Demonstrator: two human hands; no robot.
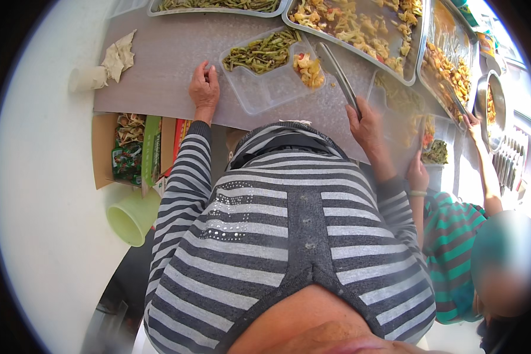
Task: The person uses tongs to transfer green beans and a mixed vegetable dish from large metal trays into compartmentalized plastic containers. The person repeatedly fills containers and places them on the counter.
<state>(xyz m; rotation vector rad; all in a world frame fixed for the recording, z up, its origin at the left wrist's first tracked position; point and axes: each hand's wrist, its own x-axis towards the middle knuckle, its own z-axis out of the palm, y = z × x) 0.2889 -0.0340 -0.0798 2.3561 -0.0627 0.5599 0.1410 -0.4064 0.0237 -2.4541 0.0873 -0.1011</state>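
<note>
My right hand [366, 126] grips a pair of metal tongs [338, 73], whose tips reach beside a clear plastic compartment tray [263, 93]. Cut green beans [261, 53] fill the tray's large far compartment. Cauliflower with bits of red [309, 71] sits in the one at the right; the near compartments hold no food. Just left of the tray, my left hand [204, 88] rests over the table with its fingers loosely curled and nothing in them.
Beyond stand metal pans of green beans [221, 5], cauliflower [358, 31] and another dish [447, 66]. At right, a co-worker's hand [418, 172] is by another filled tray [396, 104]; the other [472, 126] holds a utensil. A tissue roll [88, 78], cardboard box [101, 150] and green bin [130, 221] are left.
</note>
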